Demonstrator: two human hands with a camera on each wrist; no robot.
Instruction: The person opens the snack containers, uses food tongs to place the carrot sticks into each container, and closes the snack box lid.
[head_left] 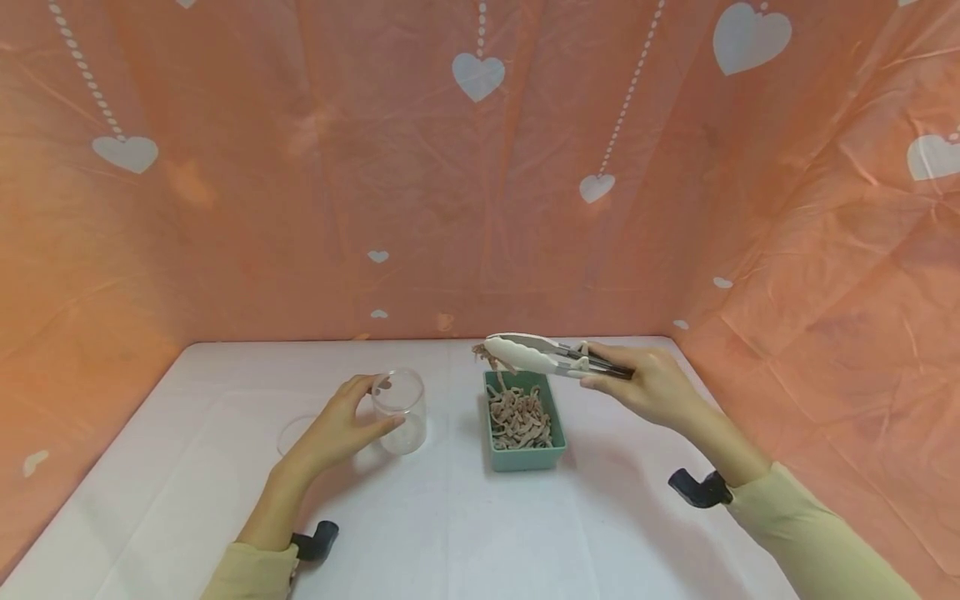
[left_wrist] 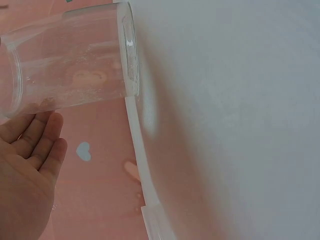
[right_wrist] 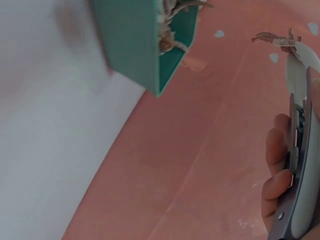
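My left hand (head_left: 333,433) holds a clear jar (head_left: 408,421) standing on the white tabletop, thumb on the near side and fingers at the far side by its rim. In the left wrist view the jar (left_wrist: 75,65) looks see-through, with nothing inside. With my right hand (head_left: 656,387) I grip kitchen tongs (head_left: 536,357) with white tips. Pinched in those tips are a few thin brownish strips (right_wrist: 275,39), raised above the back of a green rectangular container (head_left: 528,460). Many more such strips (head_left: 517,421) lie in the container.
A clear round lid-like disc (head_left: 282,435) lies on the table (head_left: 465,533) left of the jar, partly behind my left hand. Orange cloth (head_left: 420,208) with pale hearts hangs at the back and both sides.
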